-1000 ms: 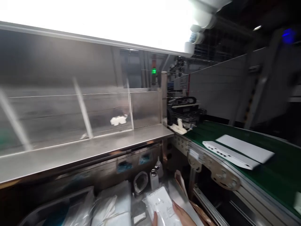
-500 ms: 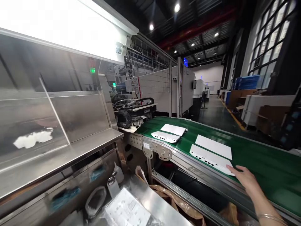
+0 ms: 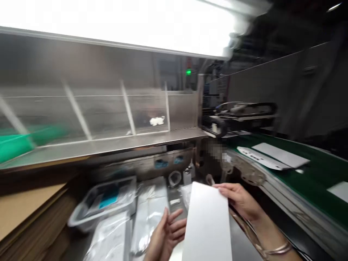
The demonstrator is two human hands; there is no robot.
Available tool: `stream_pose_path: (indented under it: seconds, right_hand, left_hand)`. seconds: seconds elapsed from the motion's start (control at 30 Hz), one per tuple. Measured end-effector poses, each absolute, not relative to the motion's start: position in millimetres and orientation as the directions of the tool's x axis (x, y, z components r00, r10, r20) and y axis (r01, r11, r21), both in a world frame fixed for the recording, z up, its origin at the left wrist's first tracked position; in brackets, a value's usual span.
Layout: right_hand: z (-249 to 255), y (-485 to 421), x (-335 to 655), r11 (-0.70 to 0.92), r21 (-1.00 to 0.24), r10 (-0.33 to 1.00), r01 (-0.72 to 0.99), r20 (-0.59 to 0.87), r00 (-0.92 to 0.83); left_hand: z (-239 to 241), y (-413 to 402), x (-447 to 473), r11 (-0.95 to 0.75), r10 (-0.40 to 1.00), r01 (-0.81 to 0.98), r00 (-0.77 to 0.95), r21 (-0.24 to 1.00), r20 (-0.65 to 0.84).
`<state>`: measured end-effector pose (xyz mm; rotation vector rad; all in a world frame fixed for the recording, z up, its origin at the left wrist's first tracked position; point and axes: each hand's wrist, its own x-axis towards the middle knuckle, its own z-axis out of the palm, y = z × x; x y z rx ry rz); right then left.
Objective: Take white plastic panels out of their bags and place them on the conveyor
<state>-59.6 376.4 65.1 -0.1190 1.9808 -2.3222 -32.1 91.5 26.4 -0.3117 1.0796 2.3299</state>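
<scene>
My right hand [image 3: 240, 200] grips the top right edge of a flat white panel [image 3: 207, 224], held upright and tilted in front of me at the bottom centre. My left hand [image 3: 166, 236] is open, fingers spread, just left of the panel's lower edge; whether it touches is unclear. Behind the hands, on the green conveyor belt [image 3: 320, 170] to the right, lie a white device with ports [image 3: 258, 158] and a white flat panel [image 3: 281, 155] side by side. The whole view is blurred by motion.
A steel shelf [image 3: 108, 145] with clear dividers runs across the left. Below it sit a plastic tray [image 3: 104, 201], clear bags [image 3: 149, 208], small bottles [image 3: 187, 175] and stacked cardboard [image 3: 29, 206] at far left. Another white piece [image 3: 338, 190] lies on the belt's right end.
The view swung back left from the conveyor to the workbench. My right hand left the belt and now holds a white panel; my left hand has come up beside it.
</scene>
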Motion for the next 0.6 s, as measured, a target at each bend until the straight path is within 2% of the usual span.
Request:
stream_pose_path:
  seconds: [0.03, 0.1, 0.17, 0.23, 0.33, 0.4, 0.47, 0.6]
  right_hand:
    - [58.0, 342.6, -70.1, -0.148, -0.987, -0.265, 0.061, -0.020, -0.964]
    - [44.0, 290.4, -80.2, -0.121, -0.987, -0.450, 0.109, -0.043, -0.892]
    - [33.1, 257.7, -84.3, -0.094, -0.985, -0.546, 0.147, -0.072, -0.835]
    - [24.3, 236.6, -87.8, -0.077, -0.978, -0.590, 0.193, -0.112, -0.800]
    - [9.1, 214.1, -91.9, -0.117, -0.956, -0.571, 0.269, -0.157, -0.806]
    - [-4.2, 204.4, -91.3, -0.198, -0.935, -0.488, 0.293, -0.165, -0.857]
    - [-17.7, 200.3, -86.6, -0.213, -0.941, -0.394, 0.263, -0.163, -0.904]
    - [-28.5, 200.0, -63.3, 0.006, -0.989, -0.325, 0.151, -0.144, -0.935]
  left_hand:
    - [32.5, 90.6, -20.1, -0.557, 0.384, -0.548, -0.836, 0.624, -0.392]
    - [37.1, 86.8, 1.7, -0.646, 0.268, -0.445, -0.893, 0.620, -0.362]
    - [33.3, 78.7, 18.4, -0.715, 0.136, -0.338, -0.926, 0.611, -0.353]
    - [25.1, 67.3, 29.8, -0.757, 0.075, -0.278, -0.936, 0.592, -0.343]
    - [12.7, 50.6, 38.0, -0.798, 0.057, -0.270, -0.924, 0.538, -0.379]
    - [7.4, 42.7, 37.9, -0.816, 0.052, -0.274, -0.912, 0.509, -0.407]
    - [4.8, 37.6, 34.0, -0.830, 0.003, -0.233, -0.910, 0.506, -0.415]
    - [4.2, 33.7, 20.5, -0.824, -0.152, -0.103, -0.907, 0.557, -0.392]
